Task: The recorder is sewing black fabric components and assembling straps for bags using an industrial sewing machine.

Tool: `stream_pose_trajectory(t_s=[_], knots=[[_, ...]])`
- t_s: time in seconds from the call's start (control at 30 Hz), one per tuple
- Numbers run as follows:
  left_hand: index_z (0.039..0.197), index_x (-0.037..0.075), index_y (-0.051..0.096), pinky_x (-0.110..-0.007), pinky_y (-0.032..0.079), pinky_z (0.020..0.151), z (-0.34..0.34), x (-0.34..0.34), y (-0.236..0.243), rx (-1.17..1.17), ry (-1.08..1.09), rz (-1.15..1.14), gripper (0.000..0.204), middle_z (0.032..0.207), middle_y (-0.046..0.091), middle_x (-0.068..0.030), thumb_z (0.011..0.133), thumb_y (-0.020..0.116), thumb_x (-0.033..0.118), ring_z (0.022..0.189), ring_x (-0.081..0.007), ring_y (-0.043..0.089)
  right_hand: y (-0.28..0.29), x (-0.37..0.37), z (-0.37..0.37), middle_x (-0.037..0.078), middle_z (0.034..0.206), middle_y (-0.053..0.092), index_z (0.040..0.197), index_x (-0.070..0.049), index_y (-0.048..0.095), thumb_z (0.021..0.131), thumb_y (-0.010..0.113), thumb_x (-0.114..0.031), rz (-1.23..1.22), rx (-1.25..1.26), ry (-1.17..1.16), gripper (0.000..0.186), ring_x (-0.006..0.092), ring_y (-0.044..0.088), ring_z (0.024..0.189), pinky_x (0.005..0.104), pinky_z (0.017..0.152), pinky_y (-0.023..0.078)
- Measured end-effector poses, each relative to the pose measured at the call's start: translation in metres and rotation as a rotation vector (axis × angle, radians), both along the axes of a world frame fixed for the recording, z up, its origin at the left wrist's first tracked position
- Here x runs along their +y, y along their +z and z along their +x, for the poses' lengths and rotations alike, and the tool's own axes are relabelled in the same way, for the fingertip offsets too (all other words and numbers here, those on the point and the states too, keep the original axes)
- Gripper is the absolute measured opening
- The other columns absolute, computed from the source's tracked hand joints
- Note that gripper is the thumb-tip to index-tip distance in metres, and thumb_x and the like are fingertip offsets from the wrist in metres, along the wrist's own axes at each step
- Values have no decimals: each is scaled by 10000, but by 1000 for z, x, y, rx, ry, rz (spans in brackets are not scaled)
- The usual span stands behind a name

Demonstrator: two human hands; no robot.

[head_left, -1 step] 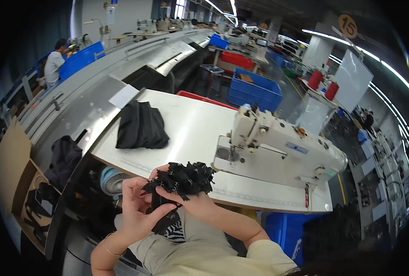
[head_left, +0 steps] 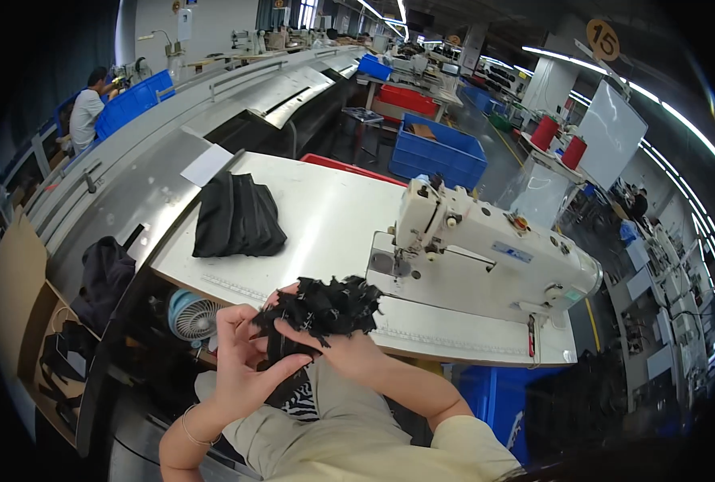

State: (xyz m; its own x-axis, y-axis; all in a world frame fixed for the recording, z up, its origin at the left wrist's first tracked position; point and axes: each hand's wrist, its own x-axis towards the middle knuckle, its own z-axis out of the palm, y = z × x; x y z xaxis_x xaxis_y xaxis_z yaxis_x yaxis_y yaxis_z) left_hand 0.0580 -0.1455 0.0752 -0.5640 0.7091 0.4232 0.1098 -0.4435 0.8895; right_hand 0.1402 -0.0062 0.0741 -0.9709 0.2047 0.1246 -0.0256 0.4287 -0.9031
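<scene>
Over my lap, close to the table's front edge, both hands hold a bunched bundle of black fabric pieces (head_left: pixel 337 305) with ragged, frayed ends. My left hand (head_left: pixel 241 349) is closed on the bundle's lower part, thumb pressing from the near side. Around its upper part wraps my right hand (head_left: pixel 325 341), whose fingers are partly hidden by the cloth. A stack of black fabric pieces (head_left: pixel 239 217) lies on the left of the white table (head_left: pixel 321 205). To the right stands a white sewing machine (head_left: pixel 486 249), apart from my hands.
A cardboard box (head_left: pixel 32 321) with black items sits at lower left, near dark cloth (head_left: pixel 104 281) on the metal ledge. Below the table edge is a small fan (head_left: pixel 193 316). Blue crates (head_left: pixel 442 153) and red thread cones (head_left: pixel 544 132) stand beyond. A person (head_left: pixel 88 112) works at far left.
The whole view has shifted slightly, so the table and machine appear a little further left and up. Both hands keep their grip, and the frayed end of the bundle has moved slightly right.
</scene>
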Motion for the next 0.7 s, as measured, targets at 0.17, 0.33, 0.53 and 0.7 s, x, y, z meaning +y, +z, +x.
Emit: stream_pose_trajectory(t_s=[0.17, 0.33, 0.53, 0.7], knots=[[971, -1, 503, -235, 520, 722, 13, 55, -24, 145, -179, -185, 272, 1079, 495, -90, 766, 681, -13, 873, -121, 587, 17, 58, 46, 98, 1286, 494, 1336, -174, 434, 854, 438, -6, 432, 451, -82, 511, 266, 522, 1117, 324, 978, 399], [891, -10, 564, -236, 508, 682, 25, 80, -32, 252, -111, -110, 102, 1105, 492, -70, 831, 623, 47, 858, -131, 576, 33, 74, 56, 140, 1198, 568, 1226, -93, 524, 847, 454, 47, 24, 376, 1, 410, 252, 571, 1075, 336, 917, 465], [1123, -10, 421, -221, 455, 706, 31, 77, -4, -378, -586, -266, 339, 940, 563, -52, 862, 613, 87, 812, -82, 535, 21, 99, 73, 155, 1149, 589, 1198, -73, 542, 935, 392, -6, 32, 293, -248, 310, 238, 589, 1041, 350, 906, 482], [1133, 5, 469, -225, 451, 772, 49, 90, -13, -107, -397, -307, 482, 963, 572, -12, 749, 744, 97, 871, -68, 531, 26, 92, 65, 169, 1127, 595, 1197, -2, 521, 920, 467, -66, 87, 443, -188, 289, 254, 577, 1059, 352, 910, 472]])
